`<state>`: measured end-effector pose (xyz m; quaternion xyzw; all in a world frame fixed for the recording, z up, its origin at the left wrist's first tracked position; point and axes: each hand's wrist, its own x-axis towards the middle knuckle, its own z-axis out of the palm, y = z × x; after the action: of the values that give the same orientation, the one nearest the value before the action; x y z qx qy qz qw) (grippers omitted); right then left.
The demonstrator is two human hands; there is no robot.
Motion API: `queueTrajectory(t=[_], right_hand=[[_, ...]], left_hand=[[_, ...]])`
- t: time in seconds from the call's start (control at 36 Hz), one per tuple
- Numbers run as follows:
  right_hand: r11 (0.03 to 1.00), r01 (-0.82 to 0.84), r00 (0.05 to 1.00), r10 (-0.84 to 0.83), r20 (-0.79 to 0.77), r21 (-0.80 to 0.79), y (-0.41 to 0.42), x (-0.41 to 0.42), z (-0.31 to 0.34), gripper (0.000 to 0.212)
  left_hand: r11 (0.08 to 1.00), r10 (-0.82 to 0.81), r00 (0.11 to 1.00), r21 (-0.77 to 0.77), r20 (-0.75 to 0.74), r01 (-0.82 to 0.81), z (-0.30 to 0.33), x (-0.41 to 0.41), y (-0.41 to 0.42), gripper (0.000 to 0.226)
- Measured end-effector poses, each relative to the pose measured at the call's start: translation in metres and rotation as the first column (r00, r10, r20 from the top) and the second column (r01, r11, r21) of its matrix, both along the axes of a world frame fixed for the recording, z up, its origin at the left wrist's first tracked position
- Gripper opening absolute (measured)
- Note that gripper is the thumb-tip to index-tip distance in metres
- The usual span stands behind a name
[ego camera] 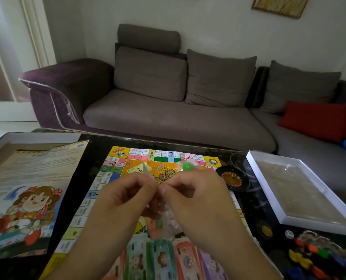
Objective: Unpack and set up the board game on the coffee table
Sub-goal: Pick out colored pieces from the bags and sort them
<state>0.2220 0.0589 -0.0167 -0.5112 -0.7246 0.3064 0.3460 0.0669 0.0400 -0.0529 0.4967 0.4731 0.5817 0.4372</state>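
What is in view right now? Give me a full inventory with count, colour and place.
board: 1, multicoloured, flat at table centre
table: 1, dark, under everything
bag: 1, clear plastic, pinched in both hands over the board
roulette wheel: 1, black, at board's far right corner
tray: 1, white rim, right side of table
box: 1, white, far left
sheet: 1, cartoon print, lying over the box
paper money: several, green, orange, purple, near edge
tokens: many, mixed colours, near right
sofa: 1, grey-purple, behind table
cushions: 2, red and blue, right on sofa
left hand: 1, grip on bag
right hand: 1, grip on bag
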Motion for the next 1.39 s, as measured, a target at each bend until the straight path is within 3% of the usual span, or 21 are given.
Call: queueTrajectory(t=[0.28, 0.53, 0.61, 0.72, 0.81, 0.92, 1.0, 1.08, 1.17, 1.25, 1.31, 1.39], right_hand=[[0.995, 0.067, 0.992, -0.074, -0.105, -0.073, 0.003, 0.003, -0.004, 0.021], [0.956, 0.272, 0.958, -0.259, -0.12, 0.108, 0.013, 0.018, -0.008, 0.024], [0.974, 0.183, 0.983, -0.185, 0.004, 0.134, 0.012, 0.016, -0.006, 0.021], [1.0, 0.013, 0.97, -0.015, 0.241, 0.01, 0.002, 0.004, -0.004, 0.014], [0.995, 0.077, 0.933, -0.093, 0.348, 0.061, 0.005, 0.007, -0.007, 0.017], [0.972, 0.212, 0.942, -0.232, 0.242, 0.105, 0.013, 0.018, -0.006, 0.019], [0.975, 0.218, 0.972, -0.221, 0.08, 0.039, 0.015, 0.018, -0.004, 0.023], [0.979, 0.203, 0.979, -0.203, 0.014, -0.005, 0.015, 0.014, -0.002, 0.024], [0.981, 0.19, 0.978, -0.192, -0.088, -0.029, 0.016, 0.013, 0.003, 0.03], [0.987, 0.149, 0.963, -0.158, -0.22, -0.056, 0.019, 0.012, 0.01, 0.033], [0.993, 0.104, 0.94, -0.117, -0.321, -0.058, 0.022, 0.011, 0.014, 0.033], [0.998, 0.051, 0.914, -0.059, -0.401, -0.03, 0.027, 0.009, 0.015, 0.032]], left_hand=[[0.999, -0.054, 0.999, 0.005, -0.005, 0.054, 0.006, -0.002, -0.001, 0.029], [0.994, 0.094, 0.99, -0.047, -0.108, -0.1, 0.01, -0.017, 0.002, 0.026], [0.993, 0.104, 0.98, -0.035, -0.168, -0.111, 0.01, -0.02, 0.003, 0.026], [0.998, 0.058, 0.972, -0.009, -0.229, -0.062, 0.009, -0.015, 0.002, 0.026], [0.999, 0.053, 0.954, 0.019, -0.296, -0.049, 0.009, -0.019, 0.003, 0.026], [0.994, 0.107, 0.909, 0.052, -0.402, -0.095, 0.009, -0.032, 0.003, 0.03], [0.995, 0.102, 0.898, 0.027, -0.428, -0.1, 0.008, -0.032, 0.004, 0.028], [0.995, 0.004, 0.944, -0.097, -0.33, -0.038, 0.006, -0.029, 0.005, 0.03], [0.973, -0.069, 0.979, -0.231, -0.193, 0.023, -0.004, -0.03, 0.01, 0.061], [0.922, 0.051, 0.994, -0.388, 0.1, -0.008, -0.013, -0.02, 0.025, 0.064], [0.874, 0.115, 0.972, -0.486, 0.206, 0.0, -0.02, -0.016, 0.027, 0.064], [0.822, -0.051, 0.952, -0.529, 0.303, 0.212, -0.026, -0.018, 0.017, 0.066]])
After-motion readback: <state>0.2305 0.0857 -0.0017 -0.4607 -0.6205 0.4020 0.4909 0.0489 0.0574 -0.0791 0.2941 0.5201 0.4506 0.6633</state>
